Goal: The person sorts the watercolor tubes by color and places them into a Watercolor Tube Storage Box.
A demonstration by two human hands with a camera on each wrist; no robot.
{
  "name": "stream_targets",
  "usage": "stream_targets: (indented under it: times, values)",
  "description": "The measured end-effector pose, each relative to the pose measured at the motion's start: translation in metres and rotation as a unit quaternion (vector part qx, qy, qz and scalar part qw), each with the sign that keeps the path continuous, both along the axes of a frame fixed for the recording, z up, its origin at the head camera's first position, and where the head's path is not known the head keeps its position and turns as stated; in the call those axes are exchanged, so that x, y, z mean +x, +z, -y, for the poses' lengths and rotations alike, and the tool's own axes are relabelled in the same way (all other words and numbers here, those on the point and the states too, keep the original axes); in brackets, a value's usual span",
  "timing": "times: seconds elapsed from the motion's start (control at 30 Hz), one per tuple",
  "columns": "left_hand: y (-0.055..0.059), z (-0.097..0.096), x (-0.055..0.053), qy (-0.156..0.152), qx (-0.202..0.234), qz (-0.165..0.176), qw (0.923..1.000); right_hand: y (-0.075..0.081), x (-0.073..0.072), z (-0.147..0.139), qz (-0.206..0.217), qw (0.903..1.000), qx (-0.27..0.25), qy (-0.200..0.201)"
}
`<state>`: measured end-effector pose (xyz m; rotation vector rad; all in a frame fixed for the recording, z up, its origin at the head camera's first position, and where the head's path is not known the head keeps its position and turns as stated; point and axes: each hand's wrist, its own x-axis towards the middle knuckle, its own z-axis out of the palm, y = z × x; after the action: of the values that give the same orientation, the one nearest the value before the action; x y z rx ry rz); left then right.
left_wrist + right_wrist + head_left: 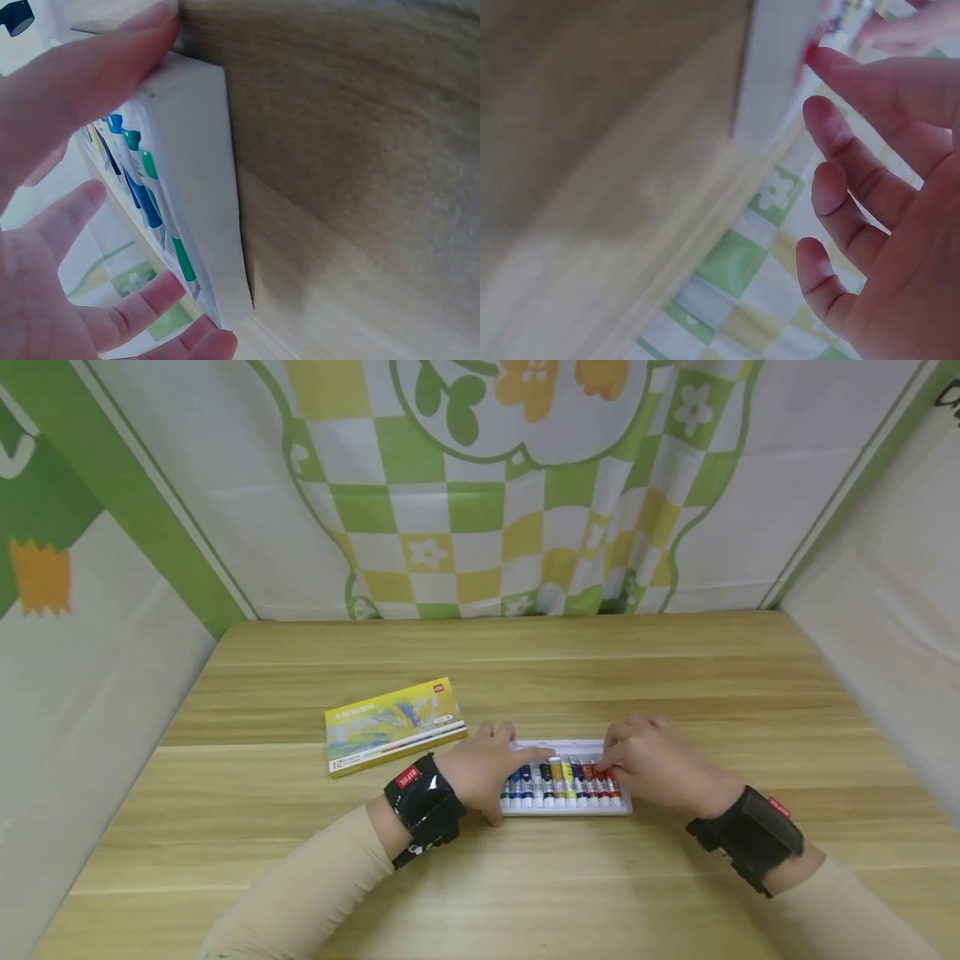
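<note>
A white plastic tray [566, 812] lies on the table with a row of small paint tubes [558, 783] in many colours. My left hand [476, 768] holds the tray's left end, thumb at the near edge and other fingers along the far side. One of its fingers reaches over the tubes. At the tray's right end, my right hand [663, 768] pinches a red paint tube [810, 52] between thumb and index finger. The right hand's other fingers are spread loosely in the right wrist view. Its fingers partly hide the red tubes in the head view.
A yellow paint box [397, 727] with a colourful printed front lies flat left of the tray, close to the left hand. The wooden table [480, 885] ends at the back against a green-and-white checked curtain [480, 527].
</note>
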<state>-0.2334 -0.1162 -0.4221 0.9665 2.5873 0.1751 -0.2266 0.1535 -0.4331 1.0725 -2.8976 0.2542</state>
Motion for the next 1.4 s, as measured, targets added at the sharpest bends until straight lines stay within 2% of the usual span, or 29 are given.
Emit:
stream_targets:
  times: [0.1, 0.3, 0.5, 0.6, 0.9, 1.03, 1.2, 1.3, 1.4]
  values:
    - [0.0, 0.0, 0.0, 0.003, 0.001, 0.002, 1.0, 0.0, 0.0, 0.0, 0.006, 0.9999, 0.007, 0.005]
    - [0.0, 0.001, 0.001, 0.006, 0.007, 0.005, 0.9999, 0.002, -0.001, -0.006, -0.001, 0.9996, -0.023, -0.016]
    - [0.001, 0.002, 0.001, 0.013, 0.008, 0.012, 0.9998, 0.002, 0.001, -0.007, -0.002, 0.9999, 0.003, -0.013]
    - [0.001, 0.002, 0.0, 0.019, 0.006, 0.016, 0.9997, 0.002, 0.001, -0.004, -0.01, 0.9999, -0.005, -0.012]
    - [0.0, 0.001, 0.001, 0.028, 0.009, 0.027, 0.9992, -0.005, -0.001, 0.015, -0.012, 0.9986, 0.002, 0.052]
    - [0.001, 0.001, 0.001, 0.025, 0.009, 0.021, 0.9994, -0.005, -0.002, 0.021, -0.01, 0.9985, -0.019, 0.05]
    - [0.0, 0.003, -0.001, 0.023, 0.02, 0.017, 0.9994, -0.006, -0.003, 0.028, -0.012, 0.9981, -0.001, 0.06]
    - [-0.002, 0.006, -0.003, 0.02, 0.033, 0.018, 0.9991, -0.006, -0.003, 0.029, -0.002, 0.998, -0.01, 0.062]
    - [-0.005, 0.012, -0.004, 0.014, 0.045, 0.018, 0.9988, -0.003, -0.003, 0.024, 0.022, 0.9983, -0.029, 0.045]
